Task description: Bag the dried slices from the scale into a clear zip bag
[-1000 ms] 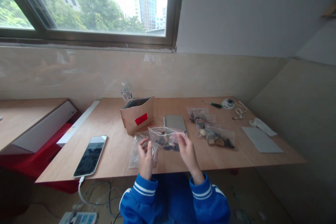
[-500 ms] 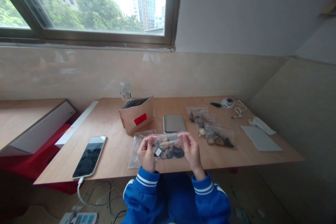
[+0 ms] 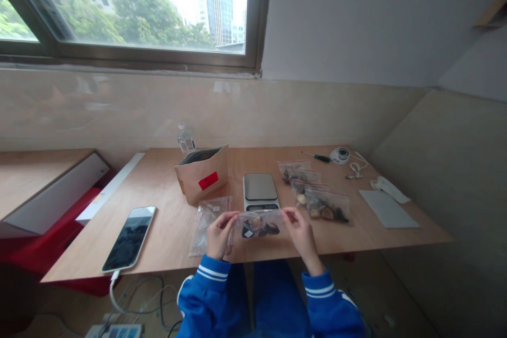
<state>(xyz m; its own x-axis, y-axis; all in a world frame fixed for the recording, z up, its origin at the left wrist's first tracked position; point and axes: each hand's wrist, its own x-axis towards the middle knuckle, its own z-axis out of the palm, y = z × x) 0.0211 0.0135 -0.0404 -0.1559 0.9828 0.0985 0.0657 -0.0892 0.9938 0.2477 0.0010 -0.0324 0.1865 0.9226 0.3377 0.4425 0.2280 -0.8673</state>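
Both my hands hold a small clear zip bag of dark and tan pieces just above the near edge of the wooden table. My left hand pinches the bag's left end, and my right hand pinches its right end. The bag is stretched flat between them. Right behind it stands a small digital scale. A stack of empty clear bags lies by my left hand.
A brown paper pouch with a red label stands behind the scale, a small bottle behind it. Filled zip bags lie to the right. A phone charges at left. A screwdriver, round white device and grey pad lie at right.
The bag was turned and lowered toward me, and my hands moved apart along its top edge, stretching it flat. The scale behind it came into full view.
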